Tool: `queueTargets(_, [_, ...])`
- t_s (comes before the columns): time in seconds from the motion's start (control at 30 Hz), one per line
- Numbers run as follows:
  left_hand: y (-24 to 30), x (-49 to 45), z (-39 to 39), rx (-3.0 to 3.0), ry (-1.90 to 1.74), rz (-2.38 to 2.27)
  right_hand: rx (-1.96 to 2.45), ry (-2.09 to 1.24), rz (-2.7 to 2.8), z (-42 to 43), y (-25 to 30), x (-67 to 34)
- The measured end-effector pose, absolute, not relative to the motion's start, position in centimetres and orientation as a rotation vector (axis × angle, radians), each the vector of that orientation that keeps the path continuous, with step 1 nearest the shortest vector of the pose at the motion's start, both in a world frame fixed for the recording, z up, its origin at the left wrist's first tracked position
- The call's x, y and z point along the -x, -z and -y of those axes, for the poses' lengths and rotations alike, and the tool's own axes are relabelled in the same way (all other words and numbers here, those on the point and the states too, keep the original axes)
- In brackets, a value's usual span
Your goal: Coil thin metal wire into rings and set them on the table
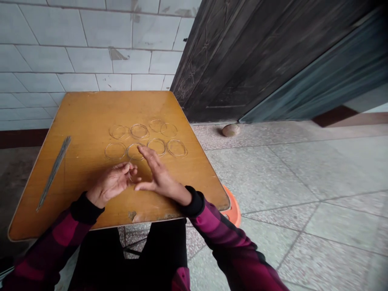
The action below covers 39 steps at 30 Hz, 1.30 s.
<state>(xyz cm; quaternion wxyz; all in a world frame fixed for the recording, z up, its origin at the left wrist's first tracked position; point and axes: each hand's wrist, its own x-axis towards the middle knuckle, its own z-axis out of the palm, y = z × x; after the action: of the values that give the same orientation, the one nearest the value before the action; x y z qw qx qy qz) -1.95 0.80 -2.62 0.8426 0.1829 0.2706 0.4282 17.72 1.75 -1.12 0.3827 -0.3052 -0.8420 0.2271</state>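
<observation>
Left hand (113,182), left of frame centre, pinches thin curved silvery wire (130,173) at fingertips; wire's long axis runs roughly up-down in frame. Right hand (160,176), fingers spread, just right of wire. Thin round metal rings (166,147) above.

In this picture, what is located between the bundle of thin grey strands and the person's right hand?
In the head view, the left hand, pinching a thin wire, is between the grey bundle and the open right hand.

Looks like home entrance: white tiled wall (54,28), dark panelled door (224,64), speckled floor (291,161), wooden table (91,109).
</observation>
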Motion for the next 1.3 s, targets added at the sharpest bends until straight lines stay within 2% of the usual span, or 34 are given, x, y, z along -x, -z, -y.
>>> queueTargets(0.13, [3.0,1.9,-0.8,-0.361,-0.918,-0.558,0.733,-0.366,2.295,-1.8,2.1,-17.2])
queueTargets(0.47, [3.1,1.8,-0.6,-0.337,-0.932,-0.542,0.705,-0.218,2.257,-1.9,1.7,-17.4])
queueTargets(1.3, [2.4,1.7,-0.6,-0.452,-0.882,-0.549,0.730,-0.318,2.150,-1.4,1.9,-17.0])
